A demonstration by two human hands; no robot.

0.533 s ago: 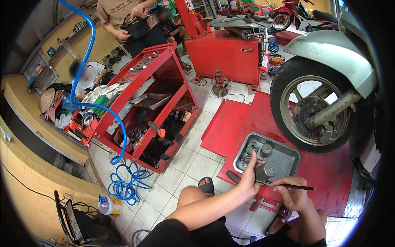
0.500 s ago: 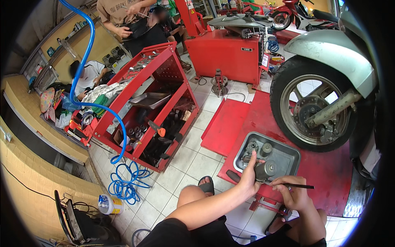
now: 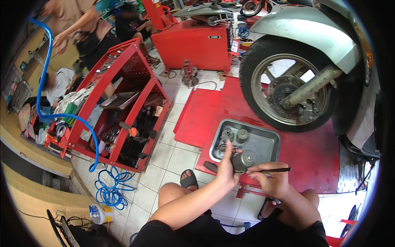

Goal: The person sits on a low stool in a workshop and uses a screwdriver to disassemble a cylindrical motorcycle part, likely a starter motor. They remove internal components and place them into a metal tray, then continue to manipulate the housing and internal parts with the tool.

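We see the left hand [image 3: 227,166] around a grey cylindrical part [image 3: 244,160], at the near edge of the metal tray [image 3: 269,144]; thumb visible, other fingers mostly hidden. Right hand [image 3: 273,181]: fingers pinching a thin dark tool [image 3: 277,170]; we can't make out its working end. Dark handle [image 3: 210,166] beside the left hand, far end hidden. Motorcycle [image 3: 312,37] cut off at right.
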